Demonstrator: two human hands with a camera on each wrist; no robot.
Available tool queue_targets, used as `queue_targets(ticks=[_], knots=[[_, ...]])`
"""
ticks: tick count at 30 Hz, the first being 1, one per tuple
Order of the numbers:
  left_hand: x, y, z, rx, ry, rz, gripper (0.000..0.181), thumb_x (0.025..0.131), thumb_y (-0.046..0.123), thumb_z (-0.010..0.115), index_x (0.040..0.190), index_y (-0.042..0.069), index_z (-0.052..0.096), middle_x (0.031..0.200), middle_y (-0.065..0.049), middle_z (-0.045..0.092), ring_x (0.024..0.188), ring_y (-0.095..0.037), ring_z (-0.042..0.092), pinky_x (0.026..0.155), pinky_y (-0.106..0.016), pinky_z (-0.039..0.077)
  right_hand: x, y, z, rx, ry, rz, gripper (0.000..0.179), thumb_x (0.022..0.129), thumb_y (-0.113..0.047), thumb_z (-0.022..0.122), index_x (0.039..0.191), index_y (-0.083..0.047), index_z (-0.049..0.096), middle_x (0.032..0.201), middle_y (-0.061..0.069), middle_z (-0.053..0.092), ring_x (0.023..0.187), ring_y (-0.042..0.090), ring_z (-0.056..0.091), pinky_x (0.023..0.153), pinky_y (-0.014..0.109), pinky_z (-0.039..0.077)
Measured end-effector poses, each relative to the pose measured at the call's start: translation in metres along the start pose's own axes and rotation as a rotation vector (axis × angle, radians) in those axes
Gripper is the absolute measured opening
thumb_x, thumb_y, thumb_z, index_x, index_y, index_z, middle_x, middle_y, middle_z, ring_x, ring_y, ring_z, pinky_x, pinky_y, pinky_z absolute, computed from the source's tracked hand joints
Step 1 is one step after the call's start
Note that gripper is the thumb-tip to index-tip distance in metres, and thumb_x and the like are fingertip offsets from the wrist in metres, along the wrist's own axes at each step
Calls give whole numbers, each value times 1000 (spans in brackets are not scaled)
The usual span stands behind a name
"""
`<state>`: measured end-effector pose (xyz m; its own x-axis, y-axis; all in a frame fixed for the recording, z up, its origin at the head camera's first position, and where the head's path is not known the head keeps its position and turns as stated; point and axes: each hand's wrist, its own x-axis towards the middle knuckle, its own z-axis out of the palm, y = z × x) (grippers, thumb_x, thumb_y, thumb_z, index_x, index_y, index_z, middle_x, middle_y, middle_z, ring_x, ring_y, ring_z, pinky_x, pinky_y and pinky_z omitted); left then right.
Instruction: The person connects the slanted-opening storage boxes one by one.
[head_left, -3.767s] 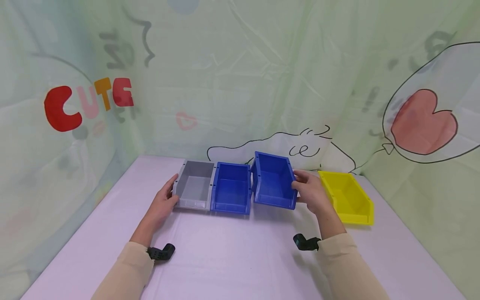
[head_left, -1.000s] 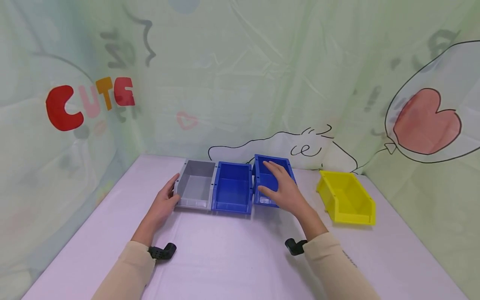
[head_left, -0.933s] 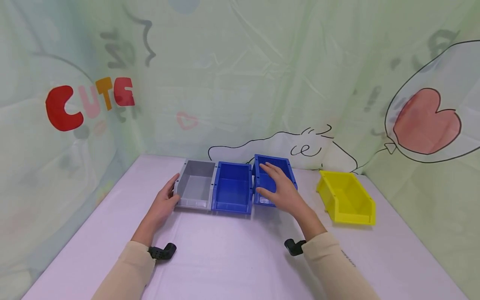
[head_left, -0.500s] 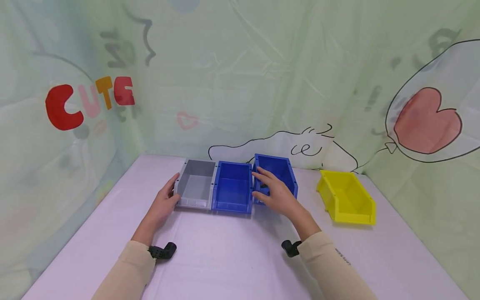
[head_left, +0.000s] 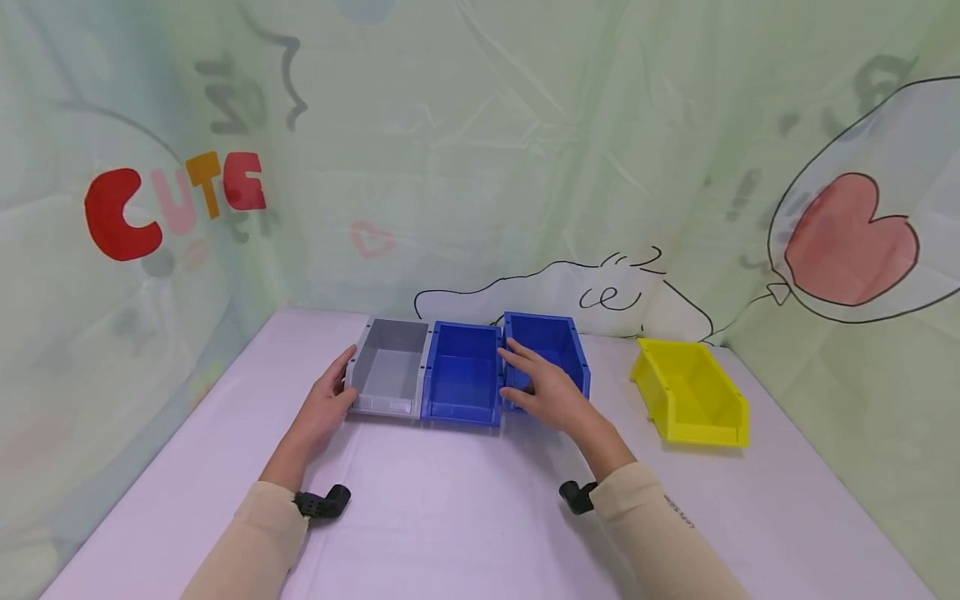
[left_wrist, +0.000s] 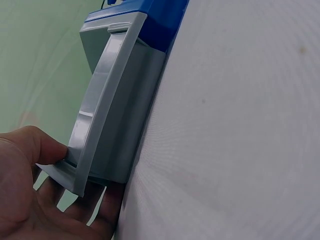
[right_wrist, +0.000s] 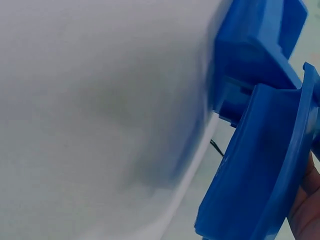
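Observation:
A grey storage bin (head_left: pixel 390 375), a middle blue storage bin (head_left: pixel 463 371) and a right blue storage bin (head_left: pixel 555 333) stand side by side. My left hand (head_left: pixel 327 400) grips the grey bin's left wall. In the left wrist view its thumb (left_wrist: pixel 47 147) lies on the rim and the fingers are outside and beneath. My right hand (head_left: pixel 551 392) reaches across the right blue bin, fairly straight fingers resting at its left rim, beside the middle bin. The right bin sits slightly skewed and further back. In the right wrist view, its wall (right_wrist: pixel 255 170) hides most of the hand.
A yellow storage bin (head_left: pixel 693 396) stands apart on the right of the cloth-covered table (head_left: pixel 450 517). Printed curtains (head_left: pixel 465 167) enclose the back and sides. A small dark camera is strapped to each wrist.
The right hand has let go of the right blue bin's right side and moved left across it to the left rim. That bin has settled slightly lower. The left hand keeps its grip.

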<state>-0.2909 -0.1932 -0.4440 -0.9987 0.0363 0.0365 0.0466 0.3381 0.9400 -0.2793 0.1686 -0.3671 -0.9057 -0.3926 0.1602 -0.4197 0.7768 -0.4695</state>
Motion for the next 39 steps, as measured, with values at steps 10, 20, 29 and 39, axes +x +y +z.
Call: queue_targets(ticks=[10,20,29,39], knots=[[-2,1,-1,9,0,0,78,100,5,41,168,31,13,176,-8,7,161,-39,12,130,-53,18,1,4,10,-7,-18,2,69,98,-25,70,160,-13,41,172,8,27,74,8,58,71,27,52],[-1,-3,-1,4,2,0,78,99,5,42,168,30,14,176,-7,8,161,-38,12,130,-52,18,-1,7,18,-8,-28,-7,70,99,-25,70,160,-13,40,172,9,26,66,7,53,69,28,48],[0,-3,0,-7,-4,9,78,99,4,42,168,29,15,176,-5,8,161,-37,11,130,-52,18,-4,15,24,-16,-40,-10,71,99,-27,69,161,-13,38,172,10,25,85,17,65,90,43,53],[1,-3,0,6,0,15,78,99,5,42,167,30,15,175,-6,10,160,-39,14,129,-54,19,-6,18,23,-17,-81,2,75,100,-27,68,164,-17,31,174,7,17,131,41,59,107,58,49]])
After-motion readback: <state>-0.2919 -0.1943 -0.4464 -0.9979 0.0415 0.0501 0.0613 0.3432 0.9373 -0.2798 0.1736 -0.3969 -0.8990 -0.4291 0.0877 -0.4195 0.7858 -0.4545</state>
